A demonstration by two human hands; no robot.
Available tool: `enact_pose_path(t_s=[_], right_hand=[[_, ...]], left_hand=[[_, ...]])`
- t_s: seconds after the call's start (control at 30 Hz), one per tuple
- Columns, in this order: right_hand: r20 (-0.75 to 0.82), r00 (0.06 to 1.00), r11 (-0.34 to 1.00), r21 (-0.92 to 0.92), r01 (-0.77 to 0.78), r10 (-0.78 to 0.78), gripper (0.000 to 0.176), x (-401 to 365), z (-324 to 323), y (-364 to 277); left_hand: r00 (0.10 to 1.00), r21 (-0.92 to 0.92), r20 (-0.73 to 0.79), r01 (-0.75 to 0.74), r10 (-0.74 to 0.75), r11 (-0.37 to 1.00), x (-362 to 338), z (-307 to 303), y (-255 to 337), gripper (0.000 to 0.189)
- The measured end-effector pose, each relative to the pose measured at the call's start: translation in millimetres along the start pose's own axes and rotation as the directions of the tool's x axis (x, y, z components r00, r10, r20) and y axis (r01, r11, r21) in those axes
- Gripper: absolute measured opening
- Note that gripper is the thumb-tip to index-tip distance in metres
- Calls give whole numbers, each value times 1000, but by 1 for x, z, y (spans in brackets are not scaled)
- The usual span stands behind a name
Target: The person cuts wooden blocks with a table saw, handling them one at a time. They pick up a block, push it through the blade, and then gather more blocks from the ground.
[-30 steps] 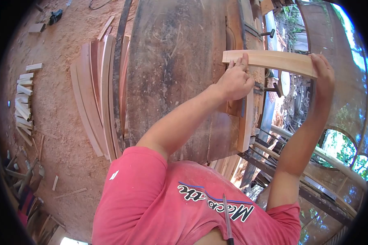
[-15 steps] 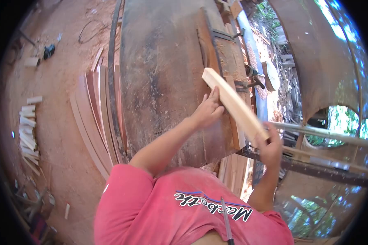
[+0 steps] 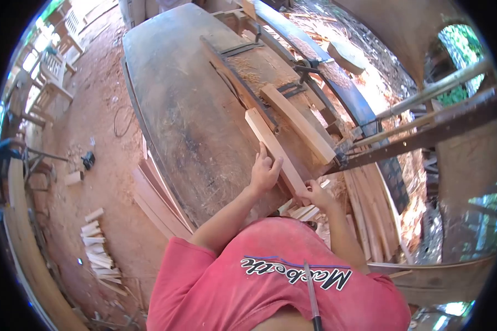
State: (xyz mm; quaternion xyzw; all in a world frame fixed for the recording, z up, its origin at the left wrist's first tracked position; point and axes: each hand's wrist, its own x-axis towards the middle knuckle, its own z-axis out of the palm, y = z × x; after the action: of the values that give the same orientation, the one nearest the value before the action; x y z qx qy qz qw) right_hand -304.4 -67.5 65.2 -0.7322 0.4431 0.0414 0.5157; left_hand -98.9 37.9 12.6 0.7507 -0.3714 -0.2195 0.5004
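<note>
A pale squared piece of wood (image 3: 275, 151) lies slantwise over the worn wooden table, close to a dark-edged wooden strip (image 3: 243, 91). My left hand (image 3: 265, 170) rests on its left side around the middle, fingers bent against the wood. At the near end, my right hand (image 3: 316, 194) grips the same piece between thumb and fingers. A second pale wooden piece (image 3: 298, 122) lies to the right, beside metal clamps (image 3: 305, 70) and a patch of shavings.
The worn table (image 3: 171, 83) extends away from me. Long boards (image 3: 160, 198) lean at its left. Several short offcuts (image 3: 100, 251) lie on the dirt floor. A dark metal beam (image 3: 425, 131) crosses at right. Wooden chairs (image 3: 49, 91) stand far left.
The view has turned and shifted. The held wood is now lower against the table, and my right hand has come nearer my body. The second pale piece now shows to its right.
</note>
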Motion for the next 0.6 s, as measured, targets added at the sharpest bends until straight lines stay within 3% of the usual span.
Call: enact_pose_path(t_s=[0.03,0.07,0.1,0.13,0.17,0.2,0.23,0.27,0.33,0.37,0.4,0.47,0.5,0.53,0.57,0.6], right_hand=[[60,997,997,52,-59,56,72,-3,-3,-5],[130,986,989,96,-116,103,78,-5,-2,-8],[-79,989,969,-222,105,-126,70,-10,4,5],[-70,990,974,-198,110,-126,70,-18,8,-5],[-173,942,902,-381,204,-287,63,-31,9,-13],[-239,860,787,-560,257,-451,56,-45,9,-25],[-288,809,756,-598,265,-512,50,-56,13,-30],[-290,812,766,-583,269,-506,50,-60,14,-32],[-325,726,726,-600,336,-606,53,-72,14,-32],[-287,766,786,-452,421,-575,58,-80,6,-35],[-315,776,808,-443,389,-546,58,-74,1,-24],[-152,907,902,128,411,-392,56,-62,-9,7],[-189,916,913,141,383,-355,56,-65,-14,9],[-83,979,810,551,200,-185,53,-68,-16,4],[79,993,537,843,-21,-85,53,-70,-19,4],[58,996,521,853,-13,-70,53,-70,-20,10]], left_hand=[[995,-1,-95,-2,2,1000,-1,2,2,49],[996,25,-86,-7,9,1000,-2,3,3,49],[990,-161,-118,62,-82,985,-3,1,9,41],[974,-344,-134,127,-182,930,-5,-4,16,34],[973,-323,-132,140,-190,936,-8,-9,22,34],[941,-403,-19,302,-338,864,-10,-15,32,26],[880,-463,101,455,-465,761,-9,-19,36,18],[876,-447,99,462,-471,766,-7,-21,35,18],[774,-781,212,501,-596,372,-7,-17,32,14],[773,-801,251,504,-582,324,-8,-20,28,19],[764,-780,284,535,-579,325,-8,-19,17,19],[834,-869,255,419,-490,261,-13,-15,-11,19],[848,-888,250,393,-467,238,-14,-18,-16,19],[862,-907,241,364,-446,213,-16,-22,-19,18],[855,-892,275,398,-440,216,-18,-25,-22,18],[891,-921,242,335,-384,199,-20,-29,-24,16]])
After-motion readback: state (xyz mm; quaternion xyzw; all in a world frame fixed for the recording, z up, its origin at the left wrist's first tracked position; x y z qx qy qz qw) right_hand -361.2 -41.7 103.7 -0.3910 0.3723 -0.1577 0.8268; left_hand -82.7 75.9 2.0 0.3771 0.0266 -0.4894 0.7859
